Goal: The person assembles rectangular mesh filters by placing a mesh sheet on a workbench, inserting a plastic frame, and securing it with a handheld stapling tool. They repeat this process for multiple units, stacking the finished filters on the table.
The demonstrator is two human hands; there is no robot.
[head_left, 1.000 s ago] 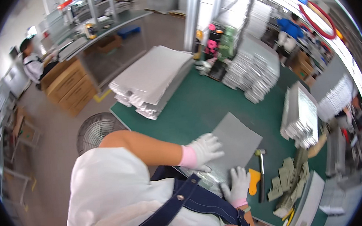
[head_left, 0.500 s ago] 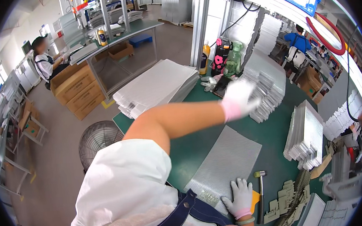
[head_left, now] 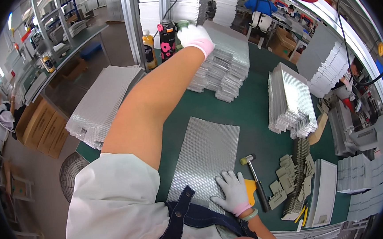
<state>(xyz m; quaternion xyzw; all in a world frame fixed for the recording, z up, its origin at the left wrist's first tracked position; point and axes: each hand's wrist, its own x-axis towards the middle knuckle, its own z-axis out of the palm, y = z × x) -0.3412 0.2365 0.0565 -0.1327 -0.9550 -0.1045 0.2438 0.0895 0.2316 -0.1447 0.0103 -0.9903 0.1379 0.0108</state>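
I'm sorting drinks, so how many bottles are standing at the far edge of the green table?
3 that I can make out: a yellow bottle leftmost, a black flowered bottle beside it, and a green one mostly hidden behind the left hand. More may be hidden.

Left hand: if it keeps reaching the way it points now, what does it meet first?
Probably the green bottle beside the black flowered bottle; the left hand already overlaps it in the head view, though depth is unclear.

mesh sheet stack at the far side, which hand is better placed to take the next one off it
Left. The left hand is stretched out over the far stack of mesh sheets, while the right hand lies flat on the single mesh sheet close to the body, beside the hammer.
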